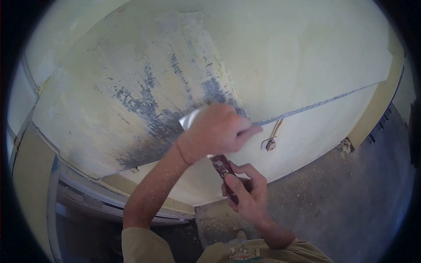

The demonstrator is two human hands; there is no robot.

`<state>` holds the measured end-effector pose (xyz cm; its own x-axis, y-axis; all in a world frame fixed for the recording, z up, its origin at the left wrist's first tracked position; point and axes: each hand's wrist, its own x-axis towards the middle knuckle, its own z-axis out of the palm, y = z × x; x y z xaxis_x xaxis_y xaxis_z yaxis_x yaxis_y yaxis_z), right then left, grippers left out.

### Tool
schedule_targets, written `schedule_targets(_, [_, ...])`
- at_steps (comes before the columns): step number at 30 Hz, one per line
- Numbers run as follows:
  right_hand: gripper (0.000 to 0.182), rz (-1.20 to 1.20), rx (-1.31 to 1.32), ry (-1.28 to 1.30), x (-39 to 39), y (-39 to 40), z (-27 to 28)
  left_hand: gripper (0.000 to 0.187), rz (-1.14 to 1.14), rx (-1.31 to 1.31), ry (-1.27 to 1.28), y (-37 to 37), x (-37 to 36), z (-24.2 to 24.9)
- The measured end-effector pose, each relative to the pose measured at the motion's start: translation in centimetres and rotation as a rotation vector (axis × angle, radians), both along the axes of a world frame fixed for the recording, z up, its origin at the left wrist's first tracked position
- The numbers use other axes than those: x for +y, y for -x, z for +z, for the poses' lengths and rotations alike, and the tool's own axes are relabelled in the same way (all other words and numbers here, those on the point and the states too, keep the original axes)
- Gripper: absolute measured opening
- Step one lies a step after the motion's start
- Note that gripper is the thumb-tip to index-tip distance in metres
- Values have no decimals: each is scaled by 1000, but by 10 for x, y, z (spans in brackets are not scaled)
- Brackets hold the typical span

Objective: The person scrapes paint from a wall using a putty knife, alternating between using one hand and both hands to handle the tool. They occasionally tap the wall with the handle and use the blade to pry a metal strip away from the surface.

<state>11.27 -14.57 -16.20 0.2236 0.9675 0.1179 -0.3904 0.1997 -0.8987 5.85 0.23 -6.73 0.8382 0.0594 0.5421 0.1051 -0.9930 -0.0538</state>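
Observation:
My right hand [249, 190] is closed round the dark red, white-specked handle [222, 168] of a tool, its thumb along the near side. Just above it, my left hand [215, 129] is curled and slightly blurred, with a shiny metal blade [189, 119] showing at its upper left side. A sliver of metal shows between the top of the handle and the left hand; whether it joins the blade is hidden. Behind the hands is a pale wall surface [144, 79] with dark grey streaked patches, densest close to the left hand.
Right of the hands, a cable end [269, 143] hangs below the rough lower edge [324, 101] of the pale surface. The concrete floor [324, 197] carries scattered flecks. A ledge [92, 188] runs along the lower left. A shoe [241, 236] shows at the bottom.

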Motion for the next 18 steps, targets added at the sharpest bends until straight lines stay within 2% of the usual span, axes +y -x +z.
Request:
schedule_targets(2, [19, -6, 26, -46, 0, 0, 1, 44, 64, -3, 56, 1, -1, 21])
schedule_targets(7, [17, -1, 26, -17, -1, 4, -7, 44, 38, 37, 19, 5, 2, 2])
schedule_targets(10, [17, 33, 6, -44, 4, 4, 13, 43, 76, -39, 69, 7, -5, 27])
schedule_targets(11, [17, 39, 2, -51, 2, 4, 9, 43, 78, -17, -13, 7, -3, 14])
schedule_targets(14, [17, 40, -29, 69, 0, 6, 1, 44, 81, 49, -8, 10, -5, -2])
schedule_targets(17, [18, 24, 10, -22, 5, 14, 10, 44, 143, -51, 27, 17, -1, 33])
schedule_targets(18, [18, 23, 6, -34, 5, 13, 9, 44, 148, -54, 24, 18, 0, 24])
